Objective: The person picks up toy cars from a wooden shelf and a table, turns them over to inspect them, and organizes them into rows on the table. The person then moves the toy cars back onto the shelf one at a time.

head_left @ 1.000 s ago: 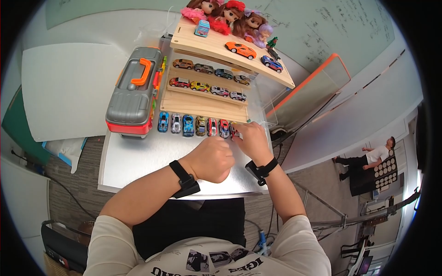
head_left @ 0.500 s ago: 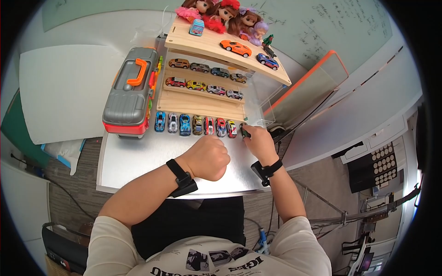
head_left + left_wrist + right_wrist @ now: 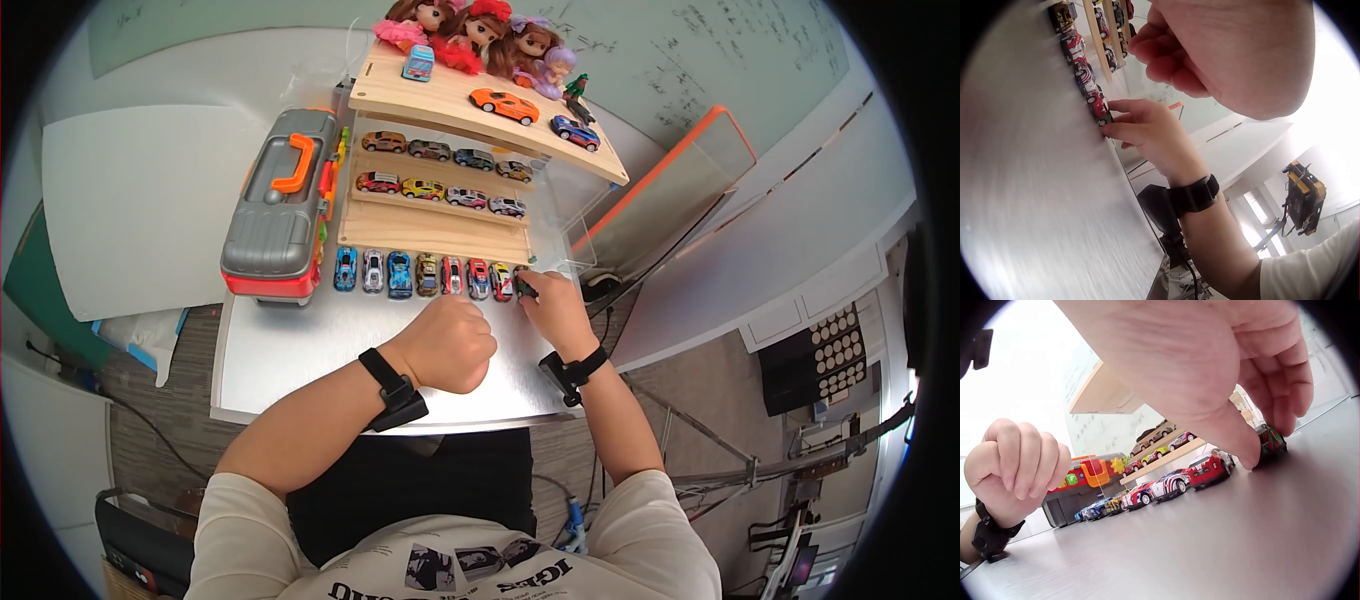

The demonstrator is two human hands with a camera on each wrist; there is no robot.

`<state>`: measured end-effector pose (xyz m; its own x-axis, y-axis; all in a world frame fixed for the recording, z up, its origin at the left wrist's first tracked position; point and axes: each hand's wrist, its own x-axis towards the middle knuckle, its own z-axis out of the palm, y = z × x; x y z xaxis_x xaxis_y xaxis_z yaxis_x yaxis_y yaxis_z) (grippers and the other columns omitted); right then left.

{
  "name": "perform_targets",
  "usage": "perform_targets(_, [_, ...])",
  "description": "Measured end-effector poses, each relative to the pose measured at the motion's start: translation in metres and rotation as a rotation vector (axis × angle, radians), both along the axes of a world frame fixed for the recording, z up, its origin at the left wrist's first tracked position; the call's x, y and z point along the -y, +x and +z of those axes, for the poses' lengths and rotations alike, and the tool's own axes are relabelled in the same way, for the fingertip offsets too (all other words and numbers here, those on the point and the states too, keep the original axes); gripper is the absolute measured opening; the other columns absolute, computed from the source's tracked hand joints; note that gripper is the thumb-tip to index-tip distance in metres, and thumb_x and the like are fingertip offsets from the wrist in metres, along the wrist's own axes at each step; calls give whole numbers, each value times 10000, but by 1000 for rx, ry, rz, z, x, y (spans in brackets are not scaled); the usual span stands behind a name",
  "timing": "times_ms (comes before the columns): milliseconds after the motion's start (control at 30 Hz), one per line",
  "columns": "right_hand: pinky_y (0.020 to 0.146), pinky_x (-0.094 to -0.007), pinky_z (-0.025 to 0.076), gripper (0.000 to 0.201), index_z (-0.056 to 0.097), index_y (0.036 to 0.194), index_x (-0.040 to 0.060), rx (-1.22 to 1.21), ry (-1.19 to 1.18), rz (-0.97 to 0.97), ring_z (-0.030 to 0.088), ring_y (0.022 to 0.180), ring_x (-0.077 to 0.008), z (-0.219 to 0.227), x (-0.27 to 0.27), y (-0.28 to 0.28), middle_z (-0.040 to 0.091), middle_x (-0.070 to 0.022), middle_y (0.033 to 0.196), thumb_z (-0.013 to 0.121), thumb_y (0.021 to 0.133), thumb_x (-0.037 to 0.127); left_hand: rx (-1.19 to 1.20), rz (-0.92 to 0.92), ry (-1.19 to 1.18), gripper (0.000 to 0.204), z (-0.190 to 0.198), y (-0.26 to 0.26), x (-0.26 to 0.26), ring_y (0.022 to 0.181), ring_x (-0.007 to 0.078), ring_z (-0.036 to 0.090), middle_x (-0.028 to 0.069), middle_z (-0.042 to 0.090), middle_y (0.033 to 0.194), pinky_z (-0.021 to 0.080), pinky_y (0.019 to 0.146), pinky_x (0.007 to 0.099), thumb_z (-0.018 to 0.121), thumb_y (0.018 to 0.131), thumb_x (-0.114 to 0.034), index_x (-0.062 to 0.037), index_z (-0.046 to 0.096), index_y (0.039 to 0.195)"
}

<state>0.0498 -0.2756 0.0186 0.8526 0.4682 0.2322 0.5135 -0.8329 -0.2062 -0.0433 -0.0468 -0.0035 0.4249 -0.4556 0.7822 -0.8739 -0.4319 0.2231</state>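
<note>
My right hand (image 3: 558,311) pinches a dark green toy car (image 3: 524,284) between thumb and fingers at the right end of a row of cars on the metal table (image 3: 300,350). Beside it stands a red, white and yellow car (image 3: 501,281). In the right wrist view the dark car (image 3: 1270,445) sits on the table, partly covered by the right hand (image 3: 1210,375). My left hand (image 3: 449,345) is curled into a fist over the table, holding nothing. The left wrist view shows the right fingers at the dark car (image 3: 1105,119).
Behind the row, a wooden rack (image 3: 430,238) holds two tiers of toy cars. Its top board (image 3: 440,93) carries dolls (image 3: 474,38), an orange car (image 3: 504,105) and other toys. A grey toolbox (image 3: 276,212) stands at the left, and a clear panel at the right.
The right hand has moved right from the red, white and yellow car and now pinches the dark green one, drawn slightly closer to the row. The left hand stays a fist.
</note>
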Motion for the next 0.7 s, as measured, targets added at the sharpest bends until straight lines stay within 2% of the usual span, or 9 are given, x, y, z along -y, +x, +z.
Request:
perform_targets(200, [815, -444, 560, 490, 712, 1291, 50, 21, 69, 52, 699, 872, -372, -7, 9, -2, 726, -214, 993, 781, 806, 60, 16, -13, -27, 150, 2, 1, -1, 586, 302, 540, 65, 509, 588, 471, 601, 429, 659, 577, -55, -87, 512, 565])
perform_targets(300, [834, -431, 565, 577, 657, 1379, 63, -41, 128, 49, 712, 908, -359, -2, 12, -12, 732, -217, 1036, 786, 817, 66, 22, -7, -37, 150, 2, 1, -2, 583, 304, 527, 65, 496, 587, 465, 594, 432, 651, 573, -50, -85, 505, 565])
perform_targets(367, [813, -460, 567, 636, 613, 1420, 52, -84, 188, 20, 705, 877, -393, -1, 19, -20, 711, -237, 990, 788, 809, 71, 21, -5, -26, 150, 3, 2, -2, 584, 302, 522, 66, 490, 587, 454, 586, 434, 646, 569, -46, -83, 500, 565])
perform_targets(400, [826, -452, 566, 690, 560, 1460, 19, -84, 199, 36, 706, 900, -386, -6, 29, -21, 706, -249, 1025, 791, 813, 86, 24, 1, -25, 150, 3, 2, -3, 585, 304, 521, 67, 489, 587, 449, 581, 434, 644, 569, -44, -82, 499, 565])
perform_targets(433, [878, -458, 556, 698, 540, 1459, -21, -132, 215, -1, 694, 968, -402, -8, 35, -27, 708, -253, 1058, 791, 820, 106, 26, 6, -24, 150, 4, 2, -3, 585, 305, 520, 68, 487, 587, 444, 577, 435, 641, 569, -42, -82, 497, 565])
perform_targets(567, [991, -481, 511, 708, 517, 1463, -48, -193, 187, -39, 645, 1101, -441, -4, 49, -70, 696, -265, 1148, 793, 844, 153, 20, 4, -31, 147, 2, 5, -3, 576, 317, 508, 79, 485, 588, 432, 567, 436, 631, 580, -35, -81, 493, 565])
perform_targets(633, [1040, -467, 499, 713, 516, 1460, -54, -98, 180, 32, 619, 1200, -450, -11, 55, -86, 662, -299, 1256, 808, 847, 165, -7, 16, -28, 146, 1, 6, -4, 572, 323, 506, 87, 481, 588, 432, 567, 439, 625, 585, -31, -79, 488, 565])
perform_targets(667, [1147, -497, 426, 717, 514, 1459, -64, -165, 229, 35, 533, 1349, -473, -15, 57, -92, 571, -333, 1415, 797, 877, 246, -30, 30, -40, 146, 1, 6, -3, 569, 329, 504, 94, 477, 587, 433, 568, 442, 619, 589, -27, -76, 483, 565])
perform_targets(700, [1147, -497, 426, 717, 514, 1459, -64, -170, 250, 28, 533, 1349, -473, -22, 58, -96, 571, -333, 1415, 797, 877, 246, -36, 22, -20, 146, 0, 7, -3, 569, 329, 504, 94, 477, 587, 433, 568, 442, 619, 589, -27, -76, 483, 565])
